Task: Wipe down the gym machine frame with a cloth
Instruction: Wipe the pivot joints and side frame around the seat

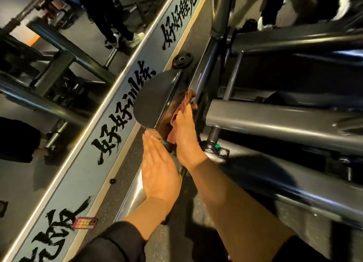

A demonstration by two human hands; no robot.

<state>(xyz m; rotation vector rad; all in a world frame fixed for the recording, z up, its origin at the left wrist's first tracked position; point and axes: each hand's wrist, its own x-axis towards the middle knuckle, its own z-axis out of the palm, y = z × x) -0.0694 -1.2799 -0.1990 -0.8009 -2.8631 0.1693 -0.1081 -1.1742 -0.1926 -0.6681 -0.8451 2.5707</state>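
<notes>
We press the reddish-brown cloth (183, 109) against the dark frame tube (204, 78) with our right hand (185, 137), fingers flat over the cloth beside the black pad (153, 100). Our left hand (157, 169) lies open, fingers straight and together, touching the pad's lower edge. The cloth seems tucked between pad and tube, though shadow hides much. A mirror (59, 84) runs alongside.

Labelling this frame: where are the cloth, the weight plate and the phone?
cloth (185, 102), head view, bunched upper fold.
weight plate (181, 60), head view, near its hub.
phone (84, 223), head view, middle of its case.
</notes>
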